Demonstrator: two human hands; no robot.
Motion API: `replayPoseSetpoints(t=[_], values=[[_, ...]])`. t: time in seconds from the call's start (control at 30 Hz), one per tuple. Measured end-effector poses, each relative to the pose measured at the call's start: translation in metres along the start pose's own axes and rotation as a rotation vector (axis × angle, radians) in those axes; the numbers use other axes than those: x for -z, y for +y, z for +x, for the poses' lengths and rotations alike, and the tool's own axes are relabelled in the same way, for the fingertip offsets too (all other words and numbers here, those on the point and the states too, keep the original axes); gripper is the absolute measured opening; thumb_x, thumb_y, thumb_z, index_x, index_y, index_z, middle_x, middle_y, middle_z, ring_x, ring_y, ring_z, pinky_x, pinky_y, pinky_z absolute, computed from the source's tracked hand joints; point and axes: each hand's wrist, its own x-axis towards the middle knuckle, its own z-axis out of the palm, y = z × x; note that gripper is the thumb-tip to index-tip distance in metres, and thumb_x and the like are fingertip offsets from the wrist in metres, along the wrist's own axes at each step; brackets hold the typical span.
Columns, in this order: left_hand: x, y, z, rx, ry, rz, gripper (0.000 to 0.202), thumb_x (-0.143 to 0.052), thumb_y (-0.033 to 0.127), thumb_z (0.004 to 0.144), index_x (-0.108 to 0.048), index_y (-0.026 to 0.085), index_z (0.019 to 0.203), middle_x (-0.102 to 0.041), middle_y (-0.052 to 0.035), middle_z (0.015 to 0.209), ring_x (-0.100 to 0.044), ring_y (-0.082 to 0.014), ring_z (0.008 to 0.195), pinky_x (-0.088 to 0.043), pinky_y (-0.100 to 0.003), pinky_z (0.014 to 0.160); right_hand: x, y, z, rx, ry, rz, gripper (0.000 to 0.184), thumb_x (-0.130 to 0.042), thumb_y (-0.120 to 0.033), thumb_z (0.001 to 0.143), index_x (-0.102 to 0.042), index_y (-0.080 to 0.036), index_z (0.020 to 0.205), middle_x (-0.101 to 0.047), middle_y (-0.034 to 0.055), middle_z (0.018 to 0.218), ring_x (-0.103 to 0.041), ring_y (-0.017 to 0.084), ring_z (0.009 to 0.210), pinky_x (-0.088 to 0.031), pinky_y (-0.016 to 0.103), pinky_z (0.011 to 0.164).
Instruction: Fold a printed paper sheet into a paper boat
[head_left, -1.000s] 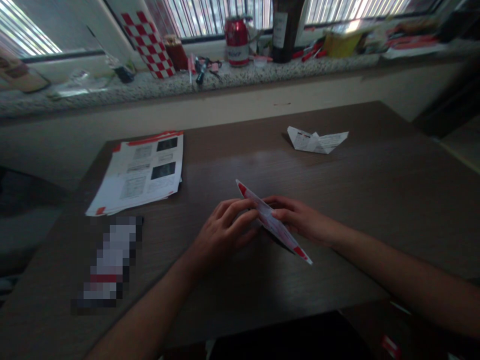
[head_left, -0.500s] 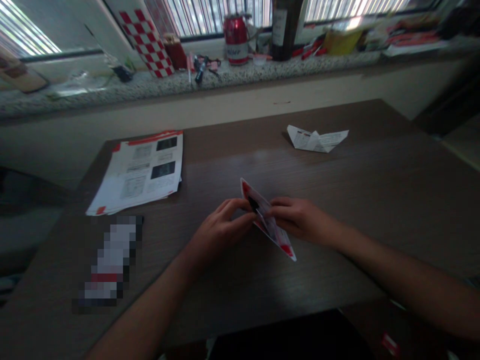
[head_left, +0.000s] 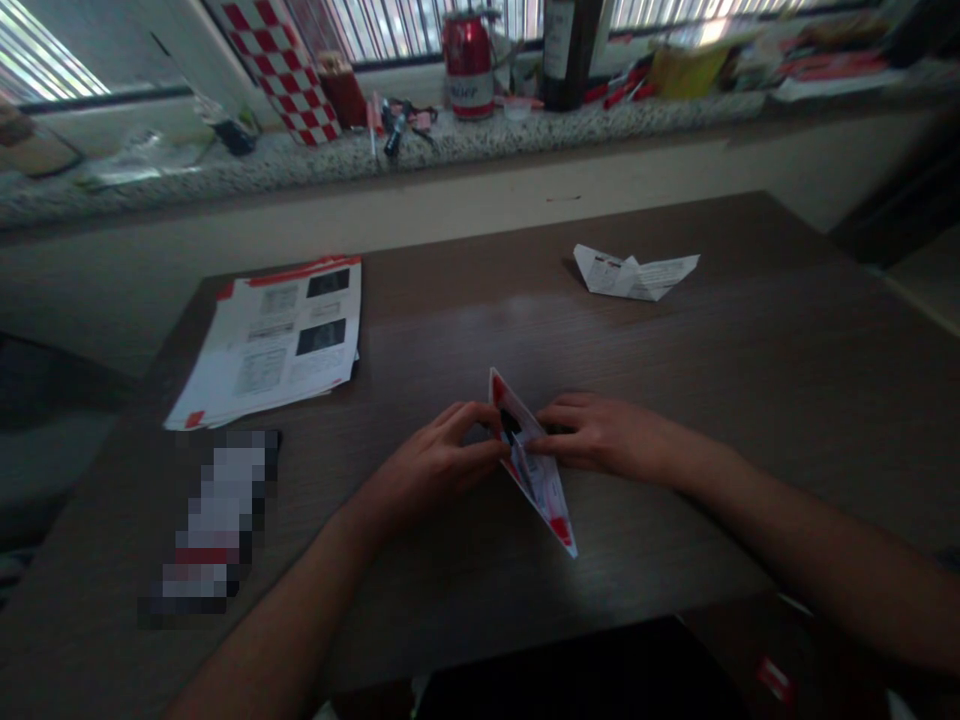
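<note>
Between my hands is a folded paper boat [head_left: 546,482], white with red corners and a dark patch, its long pointed shape tilted across the middle of the table. My left hand [head_left: 450,445] pinches its left side between thumb and fingers. From the right, my right hand [head_left: 592,432] grips the other side, with fingertips at the opening in the middle. The inner folds are partly covered by my fingers. Farther back on the table sits a second paper boat [head_left: 636,277], white with printed text, touched by neither hand.
A stack of printed sheets [head_left: 270,340] lies at the table's back left. In front of it is a pixelated oblong object [head_left: 214,525]. The stone windowsill [head_left: 480,140] behind carries a red can [head_left: 469,68], a dark bottle [head_left: 564,55] and a red-and-white checkered item [head_left: 281,70].
The held paper boat has turned slightly more upright in view, its near tip swinging toward me and left. Its middle looks spread wider. Both hands keep hold of it.
</note>
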Motion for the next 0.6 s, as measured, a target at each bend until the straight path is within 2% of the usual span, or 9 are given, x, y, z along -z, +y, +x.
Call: replayPoseSetpoints(t=[0.23,0.47,0.6], values=[[0.0067,0.0015,-0.0021,0.003,-0.016,0.011,0.016,-0.06,0.019,0.104,-0.071,0.027,0.112,-0.059,-0.0071,0.128,-0.064,-0.0238,0.114,-0.058,-0.04,0.093,0.0048,0.0012,-0.0017,0.016,0.033,-0.054,0.022,-0.058,-0.024,0.106,-0.073,-0.023,0.122,-0.07,0.0099,0.109,-0.063,0.024,0.101,-0.051,0.037,0.083],[0.007,-0.0013,-0.0042,0.011,-0.006,-0.014,0.02,-0.06,0.021,0.105,-0.07,0.03,0.119,-0.059,-0.0063,0.127,-0.064,-0.0223,0.113,-0.057,-0.038,0.095,0.0081,0.0028,-0.0027,0.027,0.046,-0.083,0.019,-0.062,-0.022,0.103,-0.075,-0.021,0.116,-0.071,0.0113,0.108,-0.063,0.025,0.1,-0.051,0.038,0.081],[0.0079,-0.0017,-0.0043,-0.004,0.008,0.004,0.019,-0.058,0.021,0.106,-0.07,0.028,0.119,-0.058,-0.0068,0.126,-0.063,-0.0225,0.112,-0.057,-0.038,0.093,0.0099,0.0036,-0.004,0.021,0.026,-0.106,0.019,-0.059,-0.026,0.105,-0.074,-0.022,0.116,-0.07,0.0096,0.109,-0.063,0.024,0.102,-0.051,0.038,0.083]])
